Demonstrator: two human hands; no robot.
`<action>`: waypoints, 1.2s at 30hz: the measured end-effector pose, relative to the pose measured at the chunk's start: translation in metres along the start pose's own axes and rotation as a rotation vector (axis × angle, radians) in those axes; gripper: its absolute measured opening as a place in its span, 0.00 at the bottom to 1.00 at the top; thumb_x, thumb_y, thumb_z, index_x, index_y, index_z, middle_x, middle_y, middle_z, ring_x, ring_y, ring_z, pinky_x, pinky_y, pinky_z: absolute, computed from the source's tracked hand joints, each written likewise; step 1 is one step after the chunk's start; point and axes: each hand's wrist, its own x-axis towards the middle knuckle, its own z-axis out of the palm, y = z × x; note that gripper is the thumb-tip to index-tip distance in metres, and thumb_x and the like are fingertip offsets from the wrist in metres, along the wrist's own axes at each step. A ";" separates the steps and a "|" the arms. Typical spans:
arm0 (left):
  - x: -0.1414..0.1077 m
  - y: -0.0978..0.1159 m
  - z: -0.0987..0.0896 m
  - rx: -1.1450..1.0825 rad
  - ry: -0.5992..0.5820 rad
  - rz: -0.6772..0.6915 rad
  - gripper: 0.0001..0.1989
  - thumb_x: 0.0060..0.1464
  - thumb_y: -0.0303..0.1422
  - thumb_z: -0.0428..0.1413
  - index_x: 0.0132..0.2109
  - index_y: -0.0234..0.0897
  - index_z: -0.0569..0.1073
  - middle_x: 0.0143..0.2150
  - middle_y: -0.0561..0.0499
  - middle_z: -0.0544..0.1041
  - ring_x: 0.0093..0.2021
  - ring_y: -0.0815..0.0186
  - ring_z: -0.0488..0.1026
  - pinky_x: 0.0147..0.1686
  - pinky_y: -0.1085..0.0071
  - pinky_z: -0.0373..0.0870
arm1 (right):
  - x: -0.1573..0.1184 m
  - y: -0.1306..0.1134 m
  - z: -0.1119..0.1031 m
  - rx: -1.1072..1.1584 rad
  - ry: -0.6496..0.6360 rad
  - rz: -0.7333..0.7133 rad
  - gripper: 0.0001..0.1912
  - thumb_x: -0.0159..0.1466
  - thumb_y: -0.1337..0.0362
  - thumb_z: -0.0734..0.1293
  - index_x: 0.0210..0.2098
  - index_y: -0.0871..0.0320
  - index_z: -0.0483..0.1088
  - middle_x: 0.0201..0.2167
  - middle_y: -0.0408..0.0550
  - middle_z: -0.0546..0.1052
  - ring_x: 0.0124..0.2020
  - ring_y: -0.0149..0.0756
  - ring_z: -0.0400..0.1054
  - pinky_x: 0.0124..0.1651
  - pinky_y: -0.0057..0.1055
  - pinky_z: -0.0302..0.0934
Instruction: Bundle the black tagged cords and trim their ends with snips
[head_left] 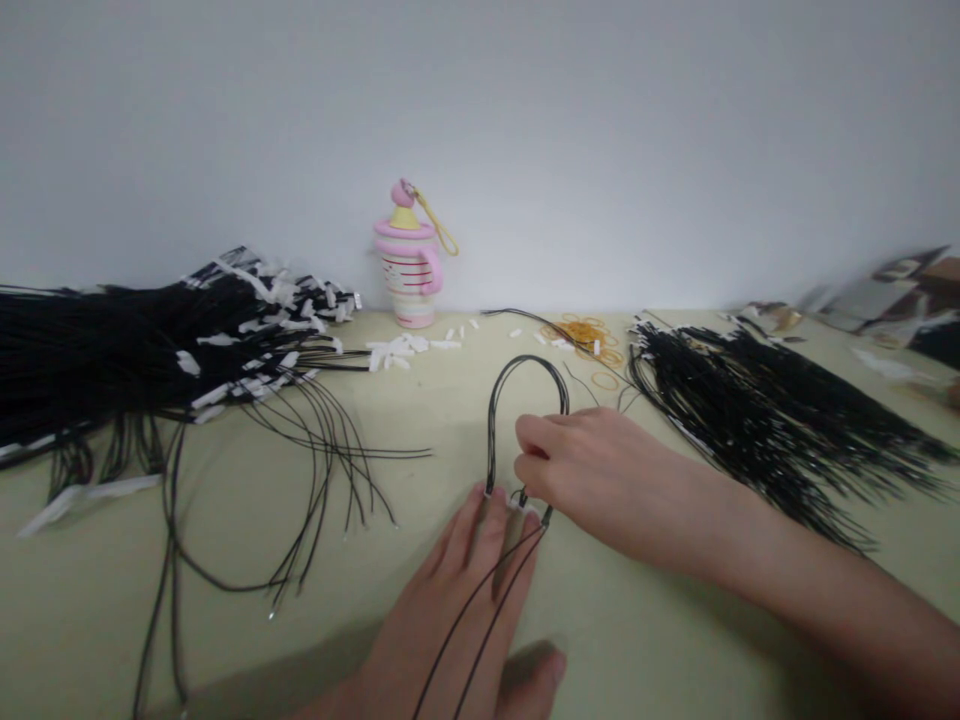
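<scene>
A thin bundle of black cord (527, 358) stands up in an arch on the table in the middle of the view. My left hand (457, 600) lies palm down with its fingers stretched forward, their tips at the foot of the arch. Two cord ends run back over the fingers and the back of that hand. At the arch's right side, my right hand (600, 475) is closed, its thumb and fingers pinching the cord just above the left fingertips. Small white pieces show by the left fingertips; the exact grip point is hidden by the right hand.
A large heap of black cords with white tags (135, 340) lies at the left. Loose white pieces (397, 350), a pink-and-white cup (409, 270) and yellow rubber bands (589, 333) are along the back. More black cords (750, 410) spread out at the right.
</scene>
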 end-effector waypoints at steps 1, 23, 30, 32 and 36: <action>0.000 0.000 0.000 -0.014 -0.012 -0.003 0.38 0.49 0.47 0.54 0.61 0.26 0.61 0.61 0.28 0.61 0.62 0.42 0.57 0.53 0.52 0.67 | 0.000 0.000 0.000 0.004 -0.001 -0.004 0.06 0.60 0.73 0.64 0.29 0.59 0.70 0.31 0.45 0.70 0.25 0.33 0.65 0.22 0.29 0.44; 0.002 0.000 -0.010 0.060 0.020 0.028 0.36 0.50 0.48 0.53 0.59 0.27 0.64 0.59 0.27 0.63 0.58 0.42 0.62 0.49 0.54 0.71 | 0.010 0.000 0.022 0.155 -0.008 0.003 0.04 0.65 0.66 0.60 0.35 0.61 0.63 0.23 0.45 0.74 0.21 0.30 0.66 0.23 0.28 0.38; 0.008 0.003 -0.014 0.045 -0.014 0.017 0.36 0.51 0.46 0.53 0.60 0.25 0.63 0.60 0.27 0.61 0.59 0.41 0.60 0.50 0.53 0.69 | 0.009 -0.004 0.025 0.198 0.000 0.022 0.04 0.65 0.66 0.59 0.36 0.61 0.62 0.22 0.45 0.72 0.21 0.32 0.67 0.22 0.27 0.38; 0.009 0.002 -0.015 0.019 -0.054 0.006 0.36 0.50 0.46 0.53 0.61 0.26 0.62 0.61 0.27 0.61 0.60 0.41 0.59 0.51 0.53 0.68 | 0.009 -0.004 0.026 0.211 0.001 0.022 0.04 0.65 0.66 0.59 0.36 0.62 0.62 0.21 0.45 0.71 0.21 0.32 0.67 0.21 0.27 0.39; 0.009 0.002 -0.016 0.008 -0.057 -0.006 0.37 0.50 0.46 0.54 0.61 0.26 0.62 0.61 0.27 0.60 0.61 0.41 0.57 0.52 0.53 0.66 | 0.011 -0.004 0.026 0.229 -0.016 0.025 0.04 0.65 0.67 0.59 0.36 0.63 0.62 0.22 0.46 0.71 0.21 0.32 0.66 0.21 0.26 0.39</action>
